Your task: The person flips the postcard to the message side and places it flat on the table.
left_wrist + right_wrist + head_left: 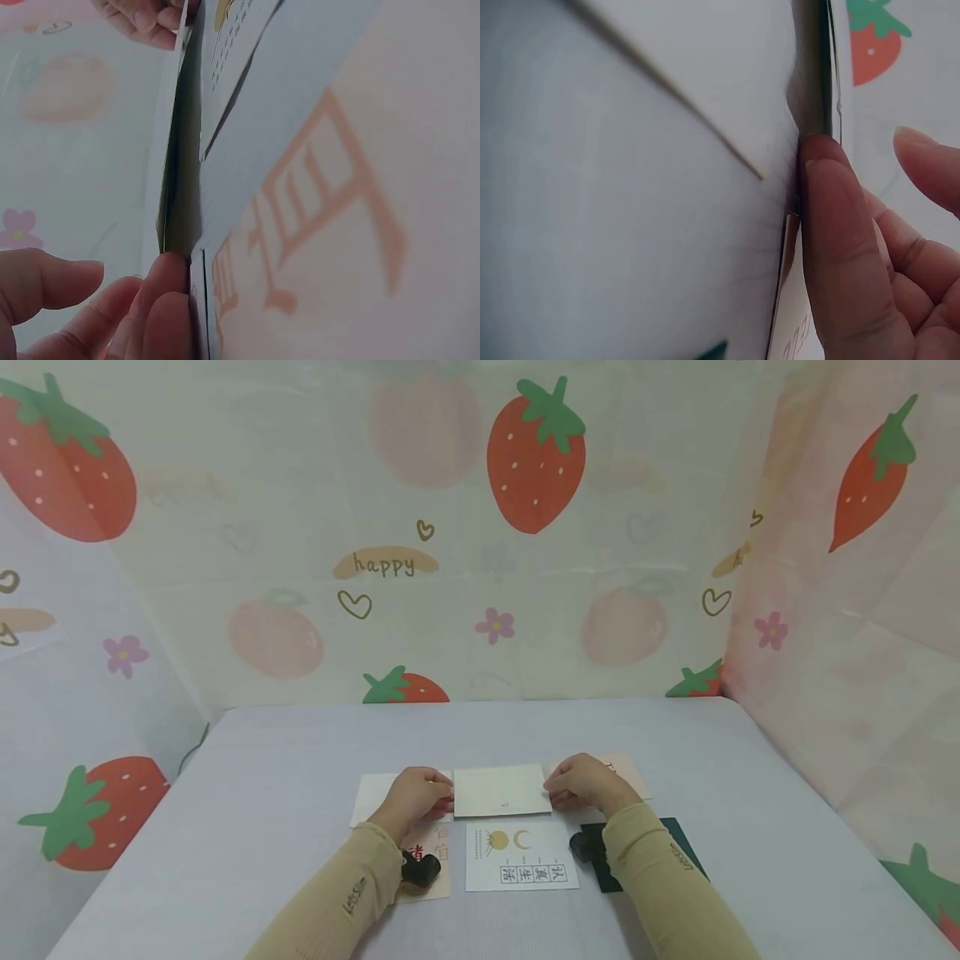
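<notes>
A thin cream booklet (501,792) lies crosswise between my hands, small print near its front edge. My left hand (417,797) touches its left end with the fingertips, and the thumb (52,285) stands away from it. At the right end, the fingers (840,240) of my right hand (588,783) rest against the edge, thumb also apart. The left wrist view shows a dark gap under the booklet's near edge. Directly in front of it lies a white booklet (521,872) with a gold sun, a moon and boxed characters.
A white booklet (369,795) and a pink one (435,885) with characters lie by the left hand. Another pink booklet (630,770) is behind the right hand; a dark green one (678,835) lies partly under the right forearm. Strawberry-printed curtains (450,643) surround the table (300,735).
</notes>
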`<state>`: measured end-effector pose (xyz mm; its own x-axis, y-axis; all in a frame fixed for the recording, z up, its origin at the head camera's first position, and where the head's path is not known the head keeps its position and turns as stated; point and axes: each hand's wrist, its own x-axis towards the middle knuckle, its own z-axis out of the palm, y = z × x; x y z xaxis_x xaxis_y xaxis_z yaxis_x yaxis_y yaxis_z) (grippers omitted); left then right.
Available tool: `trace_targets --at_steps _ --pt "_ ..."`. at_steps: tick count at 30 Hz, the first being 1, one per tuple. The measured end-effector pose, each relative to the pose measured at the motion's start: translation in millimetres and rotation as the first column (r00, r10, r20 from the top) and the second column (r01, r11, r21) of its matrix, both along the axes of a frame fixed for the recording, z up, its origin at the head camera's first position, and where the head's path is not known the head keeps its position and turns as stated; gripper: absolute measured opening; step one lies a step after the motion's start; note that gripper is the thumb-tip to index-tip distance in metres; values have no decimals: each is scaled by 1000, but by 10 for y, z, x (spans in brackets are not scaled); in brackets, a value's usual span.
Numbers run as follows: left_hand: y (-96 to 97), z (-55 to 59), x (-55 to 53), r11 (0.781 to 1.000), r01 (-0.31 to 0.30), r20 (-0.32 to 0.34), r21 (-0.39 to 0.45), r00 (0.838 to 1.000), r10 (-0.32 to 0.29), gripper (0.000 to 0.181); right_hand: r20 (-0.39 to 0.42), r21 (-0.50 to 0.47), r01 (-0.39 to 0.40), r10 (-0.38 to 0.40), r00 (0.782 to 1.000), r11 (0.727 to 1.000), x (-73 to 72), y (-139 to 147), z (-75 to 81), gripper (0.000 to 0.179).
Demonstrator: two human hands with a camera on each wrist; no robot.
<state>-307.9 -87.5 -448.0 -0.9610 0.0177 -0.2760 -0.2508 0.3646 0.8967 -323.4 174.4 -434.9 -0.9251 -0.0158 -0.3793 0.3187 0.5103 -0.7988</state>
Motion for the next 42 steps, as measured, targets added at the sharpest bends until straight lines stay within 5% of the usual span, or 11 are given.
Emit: trace_targets --at_steps 22,42 --pt "-18 -26 3 1000 -11 11 -7 1000 11 15 -18 3 -15 15 1000 1000 -15 17 -58 8" --pt "33 60 -98 999 -18 16 -39 1000 18 19 -51 4 -49 49 998 999 -49 131 62 13"
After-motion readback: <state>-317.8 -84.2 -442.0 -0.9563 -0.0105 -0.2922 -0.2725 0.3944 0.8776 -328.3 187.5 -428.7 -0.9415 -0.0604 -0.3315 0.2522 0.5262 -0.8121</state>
